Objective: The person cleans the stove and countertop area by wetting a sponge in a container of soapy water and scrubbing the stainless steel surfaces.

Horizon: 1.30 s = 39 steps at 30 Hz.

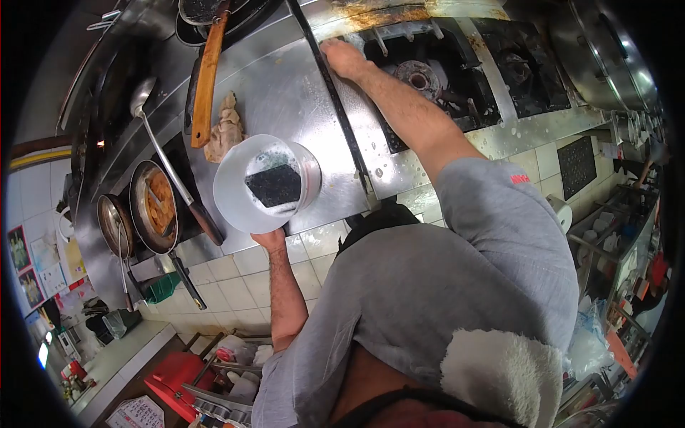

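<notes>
My left hand [270, 239] grips a translucent white plastic bucket [230, 187] from below its near side, and the bucket is tilted toward me. Inside it lie soapy water and a dark rectangular patch [275, 185], perhaps a reflection. My right hand [344, 58] is stretched far forward onto the wet steel top beside the gas burner [419, 77]. Its fingers are curled and pressed down; whatever is under them, if anything, is hidden. A crumpled brown cloth [226, 132] lies just behind the bucket.
Left of the bucket are a pan of orange-brown food [155, 203], a smaller pan [114, 225] and a long ladle [168, 160]. A wooden-handled pan [208, 85] stands at the back. A long dark strip [332, 100] crosses the steel top. Another burner [517, 68] lies right.
</notes>
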{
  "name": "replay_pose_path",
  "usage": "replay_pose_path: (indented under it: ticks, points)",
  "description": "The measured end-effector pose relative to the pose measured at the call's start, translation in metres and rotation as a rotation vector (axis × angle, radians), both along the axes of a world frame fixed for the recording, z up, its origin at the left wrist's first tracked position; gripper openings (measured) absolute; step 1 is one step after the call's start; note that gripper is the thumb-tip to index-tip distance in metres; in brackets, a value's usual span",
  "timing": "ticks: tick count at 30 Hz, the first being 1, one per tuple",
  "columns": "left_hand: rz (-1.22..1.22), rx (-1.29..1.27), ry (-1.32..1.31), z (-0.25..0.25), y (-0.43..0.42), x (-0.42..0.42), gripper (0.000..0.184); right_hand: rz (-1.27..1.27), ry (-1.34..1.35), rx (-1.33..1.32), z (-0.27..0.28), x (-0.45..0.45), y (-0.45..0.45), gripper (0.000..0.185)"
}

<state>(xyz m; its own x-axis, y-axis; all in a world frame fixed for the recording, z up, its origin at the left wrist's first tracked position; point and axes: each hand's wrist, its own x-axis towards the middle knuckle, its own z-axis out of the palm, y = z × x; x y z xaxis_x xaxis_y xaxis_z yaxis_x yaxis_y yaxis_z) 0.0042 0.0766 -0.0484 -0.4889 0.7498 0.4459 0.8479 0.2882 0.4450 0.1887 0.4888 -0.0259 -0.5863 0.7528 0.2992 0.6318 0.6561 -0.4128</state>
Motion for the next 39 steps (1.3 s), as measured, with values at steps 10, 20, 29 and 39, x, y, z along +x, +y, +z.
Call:
replay_pose_path:
  ticks: [10, 20, 29, 39]
  points:
    - [0.026, 0.066, -0.024, 0.002, 0.004, 0.005, 0.03, 0.058, -0.004, 0.11, -0.016, 0.077, -0.172, 0.035]
    - [-0.022, 0.064, -0.021, -0.002, 0.001, -0.001, 0.037, -0.021, 0.036, -0.102, 0.003, 0.06, -0.155, 0.037]
    - [0.008, -0.136, 0.114, -0.02, -0.01, -0.014, 0.041, -0.028, 0.169, 0.101, 0.002, 0.009, -0.046, 0.017]
    - [0.035, -0.084, 0.027, -0.007, -0.003, -0.003, 0.039, 0.035, 0.216, 0.174, -0.003, 0.043, -0.105, 0.016]
